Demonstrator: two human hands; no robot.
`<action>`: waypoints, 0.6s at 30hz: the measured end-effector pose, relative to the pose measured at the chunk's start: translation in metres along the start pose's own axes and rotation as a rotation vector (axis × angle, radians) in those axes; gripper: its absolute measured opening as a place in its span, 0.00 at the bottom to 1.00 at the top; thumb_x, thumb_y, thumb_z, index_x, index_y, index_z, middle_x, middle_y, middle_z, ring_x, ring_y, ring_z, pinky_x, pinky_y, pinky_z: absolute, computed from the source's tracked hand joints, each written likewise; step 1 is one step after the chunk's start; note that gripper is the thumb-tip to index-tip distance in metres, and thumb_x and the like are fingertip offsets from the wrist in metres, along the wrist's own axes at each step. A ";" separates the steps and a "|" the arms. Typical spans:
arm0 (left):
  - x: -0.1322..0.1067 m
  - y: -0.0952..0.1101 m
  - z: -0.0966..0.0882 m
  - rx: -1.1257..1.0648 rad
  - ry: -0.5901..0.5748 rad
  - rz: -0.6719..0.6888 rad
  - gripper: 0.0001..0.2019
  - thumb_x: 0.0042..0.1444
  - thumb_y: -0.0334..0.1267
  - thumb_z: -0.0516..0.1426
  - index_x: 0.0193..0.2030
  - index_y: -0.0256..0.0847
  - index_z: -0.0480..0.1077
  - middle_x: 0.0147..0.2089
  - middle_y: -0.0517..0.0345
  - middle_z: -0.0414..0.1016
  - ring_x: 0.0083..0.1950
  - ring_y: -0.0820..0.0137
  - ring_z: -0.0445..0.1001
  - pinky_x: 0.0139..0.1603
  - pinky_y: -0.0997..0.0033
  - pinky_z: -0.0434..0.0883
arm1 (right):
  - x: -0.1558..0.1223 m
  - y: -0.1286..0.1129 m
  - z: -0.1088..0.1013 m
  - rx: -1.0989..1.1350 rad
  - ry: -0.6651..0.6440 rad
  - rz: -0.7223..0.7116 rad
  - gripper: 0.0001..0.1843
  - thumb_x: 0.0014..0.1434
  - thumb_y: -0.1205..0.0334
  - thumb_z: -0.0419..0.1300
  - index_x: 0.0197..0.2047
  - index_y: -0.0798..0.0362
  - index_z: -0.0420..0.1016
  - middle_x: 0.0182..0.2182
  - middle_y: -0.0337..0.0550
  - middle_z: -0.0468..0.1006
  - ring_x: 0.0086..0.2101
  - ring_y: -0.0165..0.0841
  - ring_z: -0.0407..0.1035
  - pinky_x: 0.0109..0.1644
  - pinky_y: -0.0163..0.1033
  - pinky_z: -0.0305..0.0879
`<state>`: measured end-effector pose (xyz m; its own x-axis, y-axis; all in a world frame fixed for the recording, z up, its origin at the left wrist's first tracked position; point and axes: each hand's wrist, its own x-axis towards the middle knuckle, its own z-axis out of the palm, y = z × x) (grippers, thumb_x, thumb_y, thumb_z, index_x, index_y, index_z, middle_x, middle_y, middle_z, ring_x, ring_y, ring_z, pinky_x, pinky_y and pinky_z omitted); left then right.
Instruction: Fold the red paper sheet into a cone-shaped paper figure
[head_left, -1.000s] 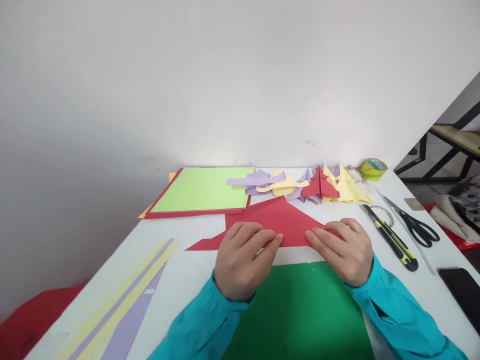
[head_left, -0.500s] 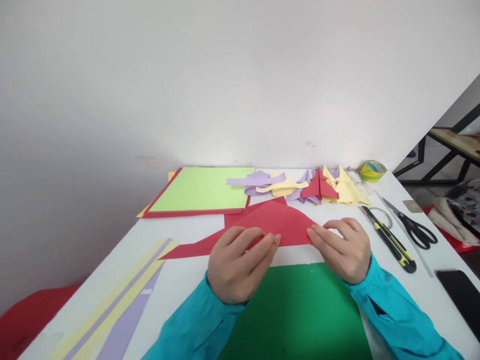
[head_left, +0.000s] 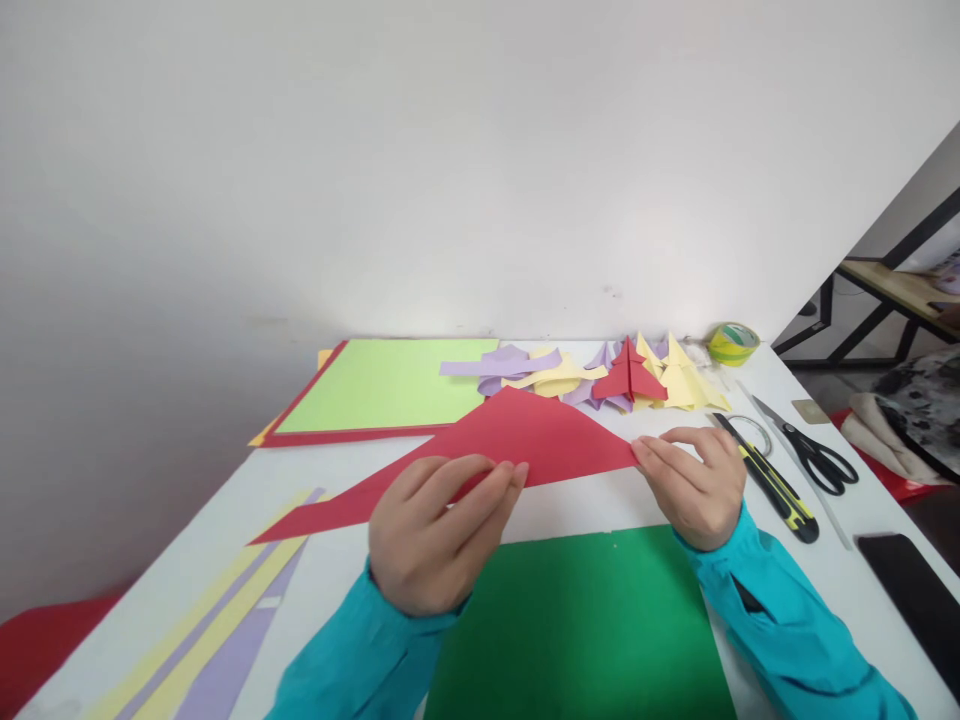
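A red sheet of paper (head_left: pixel 517 430), folded to a broad triangle with its peak toward the wall, spans between my hands. My left hand (head_left: pixel 442 530) pinches its near edge around the middle. At the sheet's right corner, the fingertips of my right hand (head_left: pixel 694 480) are closed on the paper. The sheet's long pointed left end reaches out past my left hand over the paper strips. Nearer to me, a green sheet (head_left: pixel 585 620) lies on the white table between my forearms.
Light green and red sheets (head_left: pixel 382 385) are stacked by the wall. Folded paper planes (head_left: pixel 630 375) and yellow tape (head_left: pixel 733 343) stand at the back. A box cutter (head_left: pixel 772 485), scissors (head_left: pixel 817 450) and a black phone (head_left: pixel 911 590) lie right. Yellow and purple strips (head_left: pixel 217 630) lie left.
My left hand has moved left and my right hand slightly right, so they are farther apart. The red paper has shifted left, its peak now a sharper triangle. The view has turned slightly.
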<state>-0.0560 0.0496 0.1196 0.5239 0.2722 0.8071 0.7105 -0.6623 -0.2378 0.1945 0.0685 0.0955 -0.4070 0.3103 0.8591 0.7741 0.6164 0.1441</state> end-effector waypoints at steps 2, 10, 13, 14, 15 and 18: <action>0.000 -0.001 -0.001 0.001 0.017 -0.022 0.09 0.47 0.22 0.63 0.36 0.31 0.71 0.30 0.49 0.76 0.32 0.63 0.72 0.28 0.64 0.68 | 0.001 0.002 0.000 -0.001 0.010 0.019 0.13 0.50 0.73 0.65 0.40 0.53 0.73 0.32 0.38 0.81 0.35 0.34 0.70 0.35 0.40 0.58; 0.001 -0.001 -0.003 0.037 -0.014 0.076 0.08 0.50 0.21 0.61 0.38 0.30 0.71 0.32 0.49 0.77 0.34 0.63 0.73 0.30 0.63 0.68 | -0.001 0.006 0.004 -0.016 0.057 0.041 0.12 0.50 0.73 0.66 0.39 0.53 0.74 0.31 0.38 0.81 0.33 0.33 0.70 0.35 0.41 0.59; 0.000 -0.002 -0.004 0.065 -0.018 0.091 0.10 0.48 0.21 0.62 0.38 0.30 0.71 0.32 0.49 0.77 0.33 0.63 0.73 0.30 0.63 0.68 | -0.002 0.013 0.004 -0.005 0.106 0.106 0.11 0.50 0.72 0.66 0.38 0.52 0.75 0.30 0.39 0.81 0.32 0.33 0.70 0.36 0.41 0.60; -0.001 -0.002 -0.004 0.077 -0.010 0.086 0.10 0.48 0.21 0.62 0.38 0.30 0.71 0.31 0.49 0.77 0.33 0.63 0.73 0.30 0.63 0.68 | -0.002 0.015 0.003 0.036 0.121 0.171 0.10 0.50 0.71 0.66 0.37 0.52 0.76 0.29 0.40 0.81 0.31 0.33 0.70 0.36 0.40 0.62; -0.002 -0.003 -0.005 0.083 -0.005 0.079 0.10 0.48 0.21 0.62 0.38 0.31 0.71 0.32 0.50 0.77 0.33 0.63 0.73 0.30 0.62 0.69 | -0.002 0.016 0.002 0.106 0.128 0.265 0.07 0.52 0.70 0.65 0.36 0.52 0.76 0.29 0.40 0.80 0.31 0.32 0.70 0.36 0.40 0.63; -0.007 -0.003 -0.005 0.105 -0.013 0.071 0.11 0.50 0.20 0.60 0.39 0.35 0.72 0.35 0.51 0.78 0.35 0.63 0.74 0.32 0.62 0.69 | -0.002 0.017 -0.001 0.504 0.038 0.674 0.06 0.58 0.62 0.60 0.32 0.52 0.78 0.28 0.42 0.79 0.30 0.31 0.71 0.37 0.38 0.65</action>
<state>-0.0648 0.0462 0.1175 0.5802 0.2363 0.7795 0.7162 -0.6036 -0.3502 0.2090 0.0777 0.0971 0.0884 0.7087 0.6999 0.5325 0.5602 -0.6345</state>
